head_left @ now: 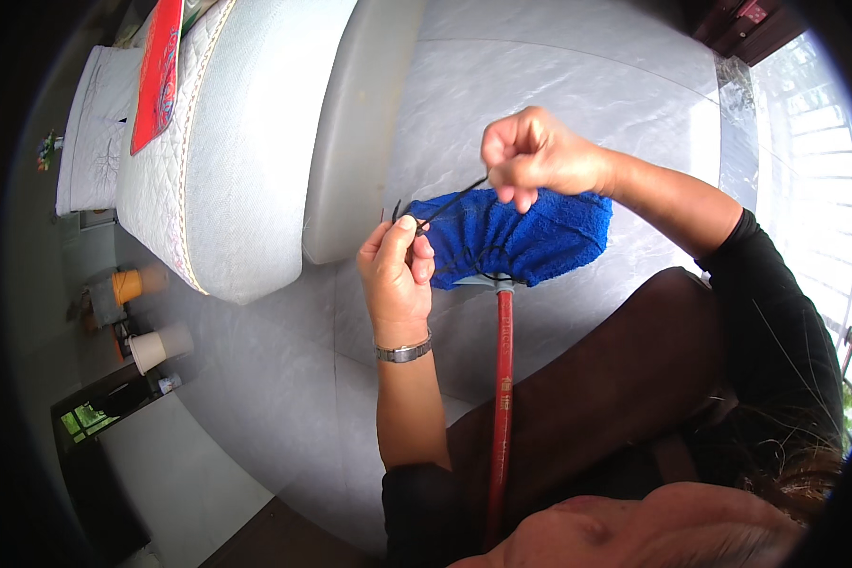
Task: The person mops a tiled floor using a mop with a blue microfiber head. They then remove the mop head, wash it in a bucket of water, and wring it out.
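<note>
A blue terry cloth [568, 227] is gathered in folds around the head of a broom or mop, which it mostly hides. From a pale grey socket [503, 284] the red handle [503, 397] runs down towards me and bears writing. Thin black cord [454, 202] crosses the cloth and loops near the socket. My left hand [397, 273], a metal-banded watch [403, 351] on its wrist, pinches the cord left of the cloth. Above the cloth, my right hand [543, 156] grips the cord's other stretch, drawn straight between both hands.
At left stands a seat or bed with a pale quilted cover [248, 142] and grey base [355, 135]; a red printed item [157, 78] lies on it. Grey marble-look tiles [561, 64] form the floor. Two buckets, orange [126, 285] and cream [145, 353], stand far left.
</note>
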Motion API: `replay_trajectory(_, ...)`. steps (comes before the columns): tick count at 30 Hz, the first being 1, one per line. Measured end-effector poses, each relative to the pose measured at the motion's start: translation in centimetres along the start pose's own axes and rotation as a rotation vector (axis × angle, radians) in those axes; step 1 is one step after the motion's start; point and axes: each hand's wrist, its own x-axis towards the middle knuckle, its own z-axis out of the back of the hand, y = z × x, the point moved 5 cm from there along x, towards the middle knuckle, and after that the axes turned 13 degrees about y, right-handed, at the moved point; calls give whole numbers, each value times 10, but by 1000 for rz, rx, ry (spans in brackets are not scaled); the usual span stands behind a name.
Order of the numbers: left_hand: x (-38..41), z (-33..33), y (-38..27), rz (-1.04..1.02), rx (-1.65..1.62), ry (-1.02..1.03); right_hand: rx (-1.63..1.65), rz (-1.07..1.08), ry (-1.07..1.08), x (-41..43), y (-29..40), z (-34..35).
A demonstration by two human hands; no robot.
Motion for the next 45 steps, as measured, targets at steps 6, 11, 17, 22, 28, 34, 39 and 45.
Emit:
replay_trajectory(6, 0, 8, -8, -42, -16, -25, 54, 446, -64, -28, 28, 81)
replay_trajectory(11, -1, -7, -1, -51, 57, 84, 84, 682, -439, -57, 49, 142)
replay_trajectory(17, -4, -40, 4, -79, 269, 124, -383, 222, -137, -10, -4, 41)
replay_trajectory(22, -4, -46, 10, -148, 414, 48, 37, 36, 258, 12, -43, -28)
replay_trajectory(28, -11, -43, 9, -215, 687, -24, 87, 88, 102, 9, -37, -29)
replay_trajectory(34, -12, -51, 6, -160, 711, 106, 259, 5, 73, 8, -51, -16)
replay_trajectory(39, -16, -61, -5, -118, 522, 180, 510, 30, 152, -1, -42, -19)
replay_trajectory(45, -24, -58, -14, -127, 421, 220, 595, 56, 242, 1, -38, -25)
